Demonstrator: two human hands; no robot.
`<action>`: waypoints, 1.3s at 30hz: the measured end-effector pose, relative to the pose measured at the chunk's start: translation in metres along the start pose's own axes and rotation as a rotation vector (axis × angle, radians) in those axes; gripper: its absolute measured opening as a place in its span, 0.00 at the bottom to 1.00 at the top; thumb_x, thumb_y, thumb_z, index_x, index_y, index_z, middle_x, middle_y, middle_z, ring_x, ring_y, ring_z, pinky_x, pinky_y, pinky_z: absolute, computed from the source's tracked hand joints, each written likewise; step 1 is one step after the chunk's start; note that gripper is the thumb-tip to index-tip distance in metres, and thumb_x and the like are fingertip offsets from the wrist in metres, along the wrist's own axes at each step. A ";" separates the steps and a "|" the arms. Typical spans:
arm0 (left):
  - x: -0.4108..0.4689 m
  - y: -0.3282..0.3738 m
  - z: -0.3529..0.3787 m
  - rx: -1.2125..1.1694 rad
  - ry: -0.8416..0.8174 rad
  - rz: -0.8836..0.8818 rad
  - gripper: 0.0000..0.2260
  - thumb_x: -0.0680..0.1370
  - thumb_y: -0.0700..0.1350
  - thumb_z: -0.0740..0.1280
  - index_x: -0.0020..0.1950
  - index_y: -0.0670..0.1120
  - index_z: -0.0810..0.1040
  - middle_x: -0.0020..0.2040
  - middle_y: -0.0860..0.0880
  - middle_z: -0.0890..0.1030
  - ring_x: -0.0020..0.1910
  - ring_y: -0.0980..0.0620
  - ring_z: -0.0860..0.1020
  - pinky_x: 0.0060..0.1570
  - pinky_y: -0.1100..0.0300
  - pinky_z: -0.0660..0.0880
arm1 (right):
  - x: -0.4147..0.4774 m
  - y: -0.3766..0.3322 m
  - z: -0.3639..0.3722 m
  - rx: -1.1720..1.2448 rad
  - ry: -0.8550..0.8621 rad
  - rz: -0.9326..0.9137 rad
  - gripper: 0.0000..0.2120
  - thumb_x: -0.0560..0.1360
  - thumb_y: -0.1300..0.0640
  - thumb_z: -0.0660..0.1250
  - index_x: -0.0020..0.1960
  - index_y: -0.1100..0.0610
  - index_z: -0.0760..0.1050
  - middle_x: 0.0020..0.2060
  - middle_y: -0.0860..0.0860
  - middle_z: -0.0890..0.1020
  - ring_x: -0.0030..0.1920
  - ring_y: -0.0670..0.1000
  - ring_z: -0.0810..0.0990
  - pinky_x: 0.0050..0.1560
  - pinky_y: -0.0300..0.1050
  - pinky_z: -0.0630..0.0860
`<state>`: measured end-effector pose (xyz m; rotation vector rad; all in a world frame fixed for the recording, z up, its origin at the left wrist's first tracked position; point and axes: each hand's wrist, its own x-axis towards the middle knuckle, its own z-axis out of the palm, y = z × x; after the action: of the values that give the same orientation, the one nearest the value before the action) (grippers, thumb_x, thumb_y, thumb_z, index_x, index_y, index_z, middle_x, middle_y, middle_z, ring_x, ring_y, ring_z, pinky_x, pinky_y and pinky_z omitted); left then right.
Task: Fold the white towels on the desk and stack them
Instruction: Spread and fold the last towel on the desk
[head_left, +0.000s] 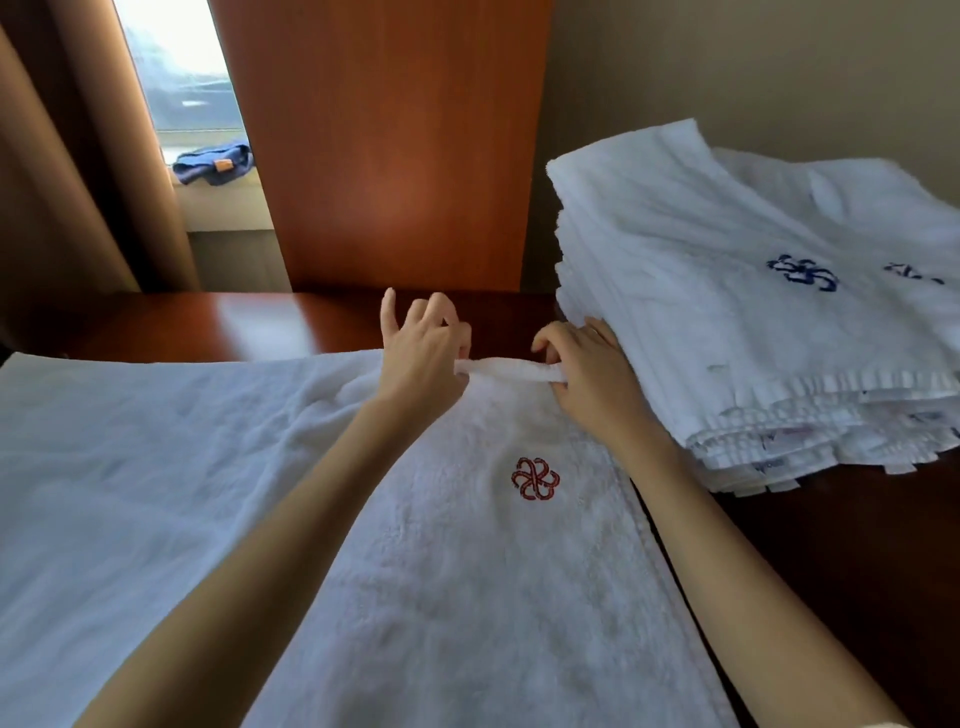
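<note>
So the big thing crowding the spot is the stack of folded white towels (727, 322) on the right side of the desk (208, 325). It's tall and a bit sloppy, with the top towel sitting crooked and edge fringes and labels poking out along the near side. There's a blue emblem (802, 273) stitched on top and part of another one at the frame's right edge. The stack sits right next to the right hand (587, 371), knuckles pretty much against its side, so there's hardly any room there.

The white towel (467, 571) being worked on lies spread out in the middle of the desk, red emblem (535, 479) facing up, running from the far edge down toward the person. Both hands are on its far edge, close together. The left hand (423, 353) pinches the hem with thumb and forefinger while the other fingers stick up loose. The right hand has its fingers curled around the same hem, and the bit of edge between them is lifted and bunched into a strip. Both forearms reach across the towel.

Off to the left a second white towel (130, 441) lies flat, and the emblem towel overlaps it.

The desk is glossy reddish-brown wood with light glare on it. Behind it stands a wooden panel (395, 145) in the same tone, with a beige wall (753, 67) to the right. On the left there's a brown curtain (78, 182) and a bright window (171, 62), with a blue cloth (213, 163) crumpled on the windowsill (223, 205).
</note>
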<state>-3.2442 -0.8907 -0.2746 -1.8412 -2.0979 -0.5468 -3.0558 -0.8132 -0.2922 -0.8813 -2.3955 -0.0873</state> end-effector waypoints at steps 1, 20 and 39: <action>-0.010 0.002 -0.008 -0.035 -0.008 0.077 0.04 0.74 0.42 0.68 0.43 0.50 0.74 0.53 0.51 0.74 0.54 0.53 0.72 0.74 0.45 0.45 | -0.008 -0.005 -0.006 -0.032 -0.005 -0.034 0.20 0.68 0.71 0.69 0.57 0.58 0.76 0.45 0.51 0.78 0.49 0.54 0.77 0.64 0.47 0.64; -0.130 0.053 -0.047 -0.197 0.060 0.434 0.06 0.74 0.39 0.71 0.49 0.47 0.83 0.41 0.51 0.80 0.41 0.50 0.77 0.32 0.66 0.61 | -0.139 -0.024 -0.070 -0.022 0.084 -0.019 0.16 0.65 0.77 0.68 0.41 0.58 0.81 0.39 0.51 0.79 0.42 0.55 0.77 0.38 0.49 0.75; -0.197 -0.168 -0.052 0.050 -0.434 -0.609 0.28 0.82 0.60 0.48 0.79 0.48 0.52 0.80 0.48 0.50 0.78 0.49 0.50 0.73 0.40 0.49 | -0.036 -0.133 0.040 0.269 -0.557 0.011 0.24 0.84 0.44 0.46 0.77 0.49 0.59 0.77 0.47 0.60 0.77 0.46 0.54 0.75 0.47 0.48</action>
<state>-3.3856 -1.1058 -0.3336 -1.3557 -2.9532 -0.2207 -3.1352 -0.9271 -0.3274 -0.8708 -2.8130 0.5399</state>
